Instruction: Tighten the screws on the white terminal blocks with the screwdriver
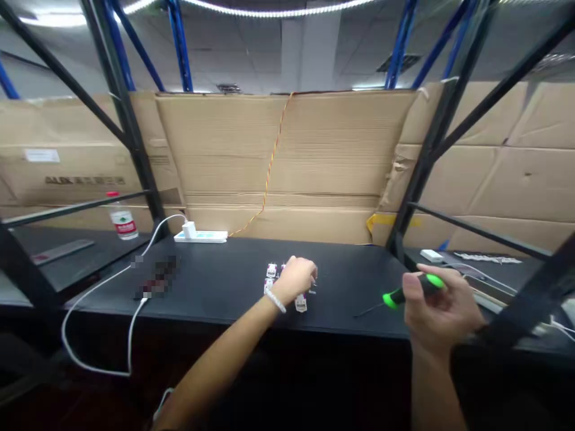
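Observation:
Low over the dark tabletop, my left hand is closed, its fingers bent down among small pale parts. One white piece lies just left of that hand, and another pale piece sits below it. What the left fingertips hold is hidden. My right hand grips a black and green screwdriver by its handle, raised at the right front edge of the table. The thin shaft points left and slightly down, apart from the pale parts.
A white power strip with a plugged-in charger stands at the back left. Its white cable loops past the front edge to a blurred object. Dark rack posts flank the table; cardboard closes the back. A bottle stands left.

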Demonstrator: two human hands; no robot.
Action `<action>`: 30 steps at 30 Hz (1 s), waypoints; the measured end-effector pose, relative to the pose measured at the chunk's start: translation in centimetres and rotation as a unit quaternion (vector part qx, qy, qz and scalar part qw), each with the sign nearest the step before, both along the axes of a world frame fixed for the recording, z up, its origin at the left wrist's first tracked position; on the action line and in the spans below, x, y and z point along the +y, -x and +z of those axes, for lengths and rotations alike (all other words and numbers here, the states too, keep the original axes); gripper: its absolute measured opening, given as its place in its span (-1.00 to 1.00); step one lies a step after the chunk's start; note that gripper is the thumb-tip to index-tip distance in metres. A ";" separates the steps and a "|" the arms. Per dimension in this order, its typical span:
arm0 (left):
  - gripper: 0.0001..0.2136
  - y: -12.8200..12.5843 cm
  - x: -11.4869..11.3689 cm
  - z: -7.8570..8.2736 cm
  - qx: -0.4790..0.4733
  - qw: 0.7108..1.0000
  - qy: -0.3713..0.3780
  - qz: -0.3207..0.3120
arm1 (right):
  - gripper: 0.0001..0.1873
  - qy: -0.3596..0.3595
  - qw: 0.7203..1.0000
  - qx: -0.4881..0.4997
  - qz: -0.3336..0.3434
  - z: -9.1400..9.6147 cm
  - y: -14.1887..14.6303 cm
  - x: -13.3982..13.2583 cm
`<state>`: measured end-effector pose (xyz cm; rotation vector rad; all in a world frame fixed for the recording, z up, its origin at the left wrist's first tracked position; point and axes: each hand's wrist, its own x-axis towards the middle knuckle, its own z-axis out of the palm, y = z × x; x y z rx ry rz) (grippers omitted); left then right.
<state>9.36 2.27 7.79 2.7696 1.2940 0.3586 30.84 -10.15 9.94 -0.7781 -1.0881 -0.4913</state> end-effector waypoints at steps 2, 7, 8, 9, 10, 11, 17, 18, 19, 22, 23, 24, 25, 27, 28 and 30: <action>-0.91 -0.2 0.2 -0.7 0.029 0.999 0.017 -0.011 | -0.82 -0.003 1.000 -0.004 0.008 0.0 0.0 0.0; -0.92 -0.9 -0.3 -2.0 0.062 0.998 0.017 -0.006 | -0.82 0.010 1.000 -0.007 0.009 -0.3 0.0 0.1; -0.91 -0.9 -0.3 -2.1 0.067 0.998 0.014 -0.003 | -0.82 0.013 1.000 -0.004 0.005 -0.4 0.0 0.1; -0.91 -1.0 -0.4 -2.1 0.071 0.997 0.011 -0.002 | -0.81 0.017 1.000 -0.001 0.002 -0.4 0.0 0.0; -0.91 -1.0 -0.4 -2.1 0.077 0.997 0.009 -0.002 | -0.81 0.021 1.000 0.001 0.000 -0.4 0.0 0.0; -0.92 -1.0 -0.4 -2.1 0.082 0.997 0.007 -0.002 | -0.80 0.024 1.000 0.001 -0.002 -0.4 0.0 0.0; -0.87 -1.3 -0.3 -2.4 0.111 0.994 0.003 -0.007 | -0.81 0.029 1.000 -0.001 0.000 -0.1 0.4 0.0; -0.86 -1.4 -0.4 -2.4 0.115 0.993 0.003 -0.009 | -0.81 0.028 1.000 -0.003 0.005 -0.1 0.4 0.0; -0.85 -1.5 -0.5 -2.4 0.119 0.993 0.004 -0.013 | -0.82 0.026 1.000 -0.006 0.007 -0.2 0.4 0.0; -0.84 -1.6 -0.8 -2.3 0.124 0.992 0.007 -0.022 | -0.82 0.028 1.000 -0.011 0.009 -0.3 0.3 0.1; -0.84 -1.6 -0.9 -2.2 0.124 0.992 0.009 -0.024 | -0.82 0.031 0.999 -0.008 0.010 -0.3 0.3 0.1; -0.85 -1.7 -0.9 -2.2 0.123 0.992 0.011 -0.024 | -0.82 0.032 0.999 -0.008 0.010 -0.3 0.3 0.1; -0.85 -1.7 -0.9 -2.1 0.122 0.992 0.014 -0.022 | -0.82 0.033 0.999 -0.008 0.009 -0.4 0.2 0.1; -0.84 -1.7 -0.7 -2.0 0.120 0.993 0.018 -0.016 | -0.81 0.034 0.999 -0.006 0.008 -0.5 0.2 0.1; -0.84 -1.7 -0.7 -1.9 0.119 0.993 0.019 -0.012 | -0.81 0.034 0.999 -0.007 0.008 -0.5 0.2 0.1; -0.82 -1.7 -0.5 -1.8 0.119 0.993 0.021 -0.005 | -0.81 0.036 0.999 -0.008 0.011 -0.6 0.1 0.2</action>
